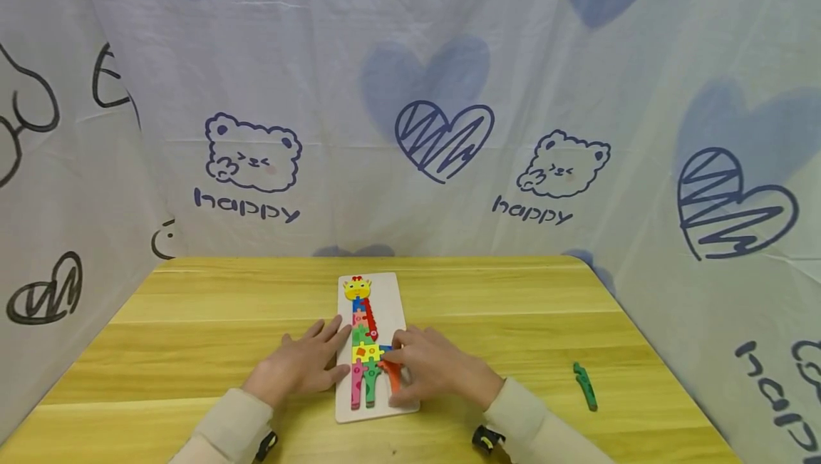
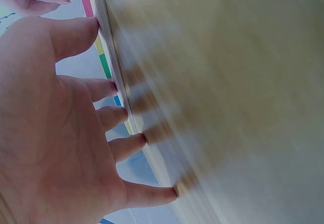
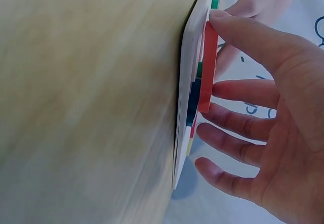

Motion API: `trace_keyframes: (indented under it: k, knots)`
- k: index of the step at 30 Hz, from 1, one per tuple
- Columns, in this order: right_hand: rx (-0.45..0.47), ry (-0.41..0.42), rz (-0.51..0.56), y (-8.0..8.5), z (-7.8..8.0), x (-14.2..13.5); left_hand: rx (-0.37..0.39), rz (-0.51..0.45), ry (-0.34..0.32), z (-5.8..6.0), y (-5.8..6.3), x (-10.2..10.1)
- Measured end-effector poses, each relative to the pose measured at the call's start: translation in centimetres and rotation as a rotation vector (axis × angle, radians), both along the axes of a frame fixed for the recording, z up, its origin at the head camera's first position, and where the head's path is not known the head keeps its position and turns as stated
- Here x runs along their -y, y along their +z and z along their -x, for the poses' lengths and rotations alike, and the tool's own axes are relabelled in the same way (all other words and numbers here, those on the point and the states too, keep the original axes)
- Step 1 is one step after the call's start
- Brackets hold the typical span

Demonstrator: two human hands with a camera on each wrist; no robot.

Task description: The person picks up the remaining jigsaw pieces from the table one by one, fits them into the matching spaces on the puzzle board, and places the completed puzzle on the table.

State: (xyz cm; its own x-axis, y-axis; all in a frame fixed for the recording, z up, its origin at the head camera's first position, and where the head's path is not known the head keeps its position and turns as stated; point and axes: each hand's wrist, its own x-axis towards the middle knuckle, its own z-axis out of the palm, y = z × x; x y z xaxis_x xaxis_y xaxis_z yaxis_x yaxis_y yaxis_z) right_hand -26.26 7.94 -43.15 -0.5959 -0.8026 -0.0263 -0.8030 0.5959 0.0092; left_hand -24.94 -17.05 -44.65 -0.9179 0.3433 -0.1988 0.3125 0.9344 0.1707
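A white puzzle board (image 1: 388, 296) lies upright before me, bearing a giraffe of colored pieces with a yellow head (image 1: 357, 288). My left hand (image 1: 301, 364) rests at the board's left edge, fingers spread; its fingertips touch the edge in the left wrist view. With thumb and fingers, my right hand (image 1: 439, 365) pinches an orange puzzle piece (image 3: 208, 67) over the giraffe's lower right. That piece sits raised above the board, slightly overlapping a blue piece (image 3: 193, 102). Pink (image 1: 356, 387) and green (image 1: 370, 387) leg pieces lie to its left.
A loose dark green puzzle piece (image 1: 584, 385) lies on the wooden table (image 1: 224, 307) to the right, apart from the board. A white curtain (image 1: 346, 186) with blue hearts and bear drawings hangs behind the table and at both sides.
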Motion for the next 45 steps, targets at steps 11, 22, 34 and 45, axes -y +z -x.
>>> trace_keyframes:
  k: [11,22,34,45]
  knots:
    - [0.018,-0.008,-0.018,-0.1,0.1,0.6,0.002,0.003,0.002,0.2,-0.3,-0.1]
    - [0.022,-0.006,-0.011,-0.4,0.3,0.8,-0.003,-0.002,0.001,0.2,-0.2,0.0]
    - [0.013,0.007,0.007,-0.8,0.5,0.9,0.007,0.002,0.008,0.1,-0.2,-0.1]
    - [0.006,0.036,0.099,-0.4,0.5,-1.2,0.001,0.010,0.003,0.2,-0.2,0.0]
